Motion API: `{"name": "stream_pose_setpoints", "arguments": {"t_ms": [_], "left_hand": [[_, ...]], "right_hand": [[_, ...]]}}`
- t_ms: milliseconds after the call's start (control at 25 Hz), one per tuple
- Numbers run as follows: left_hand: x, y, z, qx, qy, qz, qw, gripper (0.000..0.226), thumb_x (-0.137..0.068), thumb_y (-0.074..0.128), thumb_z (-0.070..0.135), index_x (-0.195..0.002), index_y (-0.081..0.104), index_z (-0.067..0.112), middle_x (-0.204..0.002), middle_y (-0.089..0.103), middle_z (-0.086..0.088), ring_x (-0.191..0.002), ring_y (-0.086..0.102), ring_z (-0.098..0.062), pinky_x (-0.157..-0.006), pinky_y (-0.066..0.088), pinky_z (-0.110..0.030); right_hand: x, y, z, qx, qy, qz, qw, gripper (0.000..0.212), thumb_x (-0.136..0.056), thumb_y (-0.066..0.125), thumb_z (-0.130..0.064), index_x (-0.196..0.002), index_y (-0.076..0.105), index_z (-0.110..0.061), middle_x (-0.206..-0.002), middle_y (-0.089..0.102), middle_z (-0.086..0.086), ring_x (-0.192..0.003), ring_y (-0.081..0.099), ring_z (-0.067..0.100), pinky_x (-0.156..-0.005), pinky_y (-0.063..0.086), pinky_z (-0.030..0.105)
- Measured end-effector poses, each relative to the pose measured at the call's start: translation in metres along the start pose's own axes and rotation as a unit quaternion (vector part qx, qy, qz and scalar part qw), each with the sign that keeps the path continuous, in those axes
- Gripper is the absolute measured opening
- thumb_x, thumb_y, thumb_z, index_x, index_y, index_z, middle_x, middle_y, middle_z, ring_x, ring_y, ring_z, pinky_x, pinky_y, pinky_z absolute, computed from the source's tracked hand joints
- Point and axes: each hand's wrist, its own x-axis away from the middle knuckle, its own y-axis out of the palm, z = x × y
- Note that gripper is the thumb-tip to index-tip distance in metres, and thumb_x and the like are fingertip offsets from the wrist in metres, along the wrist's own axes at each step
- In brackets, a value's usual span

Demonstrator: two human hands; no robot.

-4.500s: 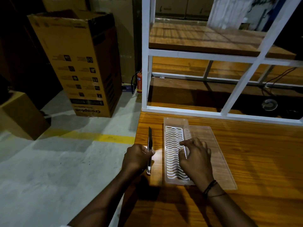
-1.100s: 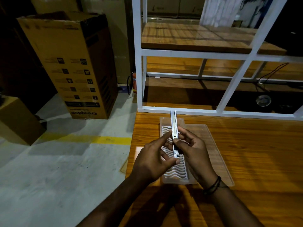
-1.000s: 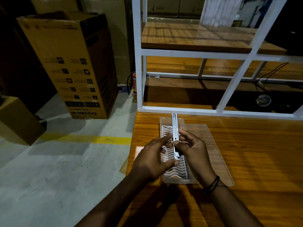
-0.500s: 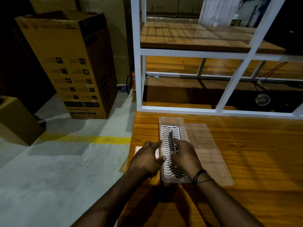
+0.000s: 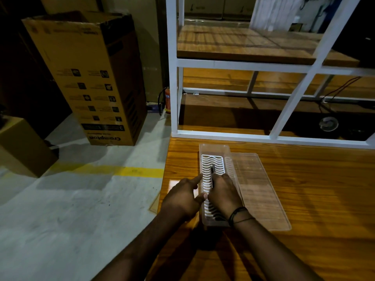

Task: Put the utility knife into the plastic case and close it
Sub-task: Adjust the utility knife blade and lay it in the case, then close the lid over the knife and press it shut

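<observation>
Utility knife (image 5: 212,175): one, lying in the open plastic case (image 5: 215,151), on its white wavy insert
Lid (image 5: 261,191): one, flat beside the case
Right hand (image 5: 224,193): fingers closed on the knife
Left hand (image 5: 183,197): forefinger out against the case wall, holding nothing
Cardboard boxes: two, on the concrete floor
Surface: glossy wooden table (image 5: 314,199)

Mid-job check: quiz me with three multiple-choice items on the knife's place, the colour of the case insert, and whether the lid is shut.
1. Where is the utility knife?
A. On the floor
B. In the plastic case, on its insert
C. On the shelf

2. What colour is the wavy insert?
A. White
B. Red
C. Black

3. How is the lid?
A. Shut over the knife
B. Missing
C. Open, flat on the table

Answers: 1 B, its dark body lies along the insert under the right hand. 2 A, white bars show. 3 C, it lies beside the tray, to its right.
</observation>
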Motion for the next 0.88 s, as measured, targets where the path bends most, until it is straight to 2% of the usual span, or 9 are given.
{"name": "stream_pose_setpoints", "arguments": {"t_ms": [280, 440, 560, 640, 720, 800, 880], "left_hand": [[0.003, 0.001, -0.003, -0.013, 0.014, 0.0, 1.0, 0.068, -0.097, 0.055, 0.056, -0.157, 0.025, 0.049, -0.143, 0.054, 0.0, -0.124, 0.055, -0.02, -0.098, 0.051, -0.036], [0.003, 0.002, -0.004, -0.012, 0.02, 0.005, 1.0, 0.068, -0.098, 0.053, 0.057, -0.158, 0.022, 0.048, -0.141, 0.056, 0.001, -0.121, 0.056, -0.018, -0.096, 0.05, -0.033], [0.003, 0.003, -0.004, -0.01, 0.026, 0.011, 1.0, 0.068, -0.098, 0.055, 0.055, -0.158, 0.023, 0.048, -0.137, 0.058, 0.002, -0.119, 0.057, -0.017, -0.093, 0.049, -0.031], [0.003, 0.003, -0.003, -0.012, 0.03, 0.014, 0.999, 0.068, -0.098, 0.055, 0.055, -0.158, 0.024, 0.047, -0.135, 0.059, 0.002, -0.118, 0.057, -0.016, -0.091, 0.047, -0.029], [0.002, 0.003, -0.004, -0.008, 0.031, 0.017, 0.999, 0.068, -0.097, 0.057, 0.054, -0.158, 0.026, 0.047, -0.133, 0.06, 0.003, -0.117, 0.057, -0.015, -0.09, 0.045, -0.027], [0.002, 0.003, -0.004, -0.004, 0.03, 0.014, 0.999, 0.068, -0.097, 0.058, 0.052, -0.158, 0.027, 0.046, -0.132, 0.06, 0.004, -0.116, 0.057, -0.014, -0.088, 0.045, -0.026], [0.003, 0.003, -0.003, 0.001, 0.035, 0.01, 0.999, 0.068, -0.097, 0.059, 0.05, -0.158, 0.029, 0.044, -0.131, 0.061, 0.004, -0.114, 0.058, -0.015, -0.088, 0.046, -0.027]], "right_hand": [[-0.001, -0.001, -0.003, 0.063, 0.021, -0.026, 0.997, 0.061, -0.082, 0.077, -0.027, -0.138, 0.056, -0.014, -0.139, 0.047, 0.017, -0.127, 0.054, 0.037, -0.106, 0.047, 0.039], [0.0, -0.003, -0.007, 0.086, 0.03, -0.046, 0.995, 0.076, -0.086, 0.074, -0.03, -0.153, 0.039, -0.017, -0.146, 0.038, 0.016, -0.128, 0.053, 0.039, -0.105, 0.048, 0.042], [0.001, -0.009, -0.006, 0.095, 0.015, -0.036, 0.995, 0.081, -0.086, 0.073, -0.026, -0.156, 0.033, -0.018, -0.143, 0.042, 0.017, -0.126, 0.054, 0.038, -0.102, 0.051, 0.043], [0.002, -0.017, -0.004, 0.074, -0.032, 0.012, 0.997, 0.061, -0.088, 0.067, -0.021, -0.146, 0.048, -0.019, -0.134, 0.053, 0.013, -0.119, 0.059, 0.033, -0.094, 0.054, 0.039], [0.002, -0.028, 0.001, 0.023, -0.07, 0.089, 0.993, 0.035, -0.091, 0.06, -0.017, -0.125, 0.067, -0.02, -0.116, 0.064, 0.007, -0.105, 0.063, 0.026, -0.081, 0.052, 0.032], [-0.001, -0.041, 0.01, -0.007, -0.065, 0.16, 0.985, 0.031, -0.09, 0.06, -0.015, -0.119, 0.071, -0.02, -0.108, 0.067, 0.003, -0.097, 0.063, 0.022, -0.077, 0.047, 0.028], [-0.005, -0.052, 0.024, -0.019, -0.028, 0.2, 0.979, 0.034, -0.089, 0.062, -0.014, -0.122, 0.07, -0.017, -0.108, 0.068, 0.006, -0.099, 0.063, 0.025, -0.079, 0.048, 0.032]]}}
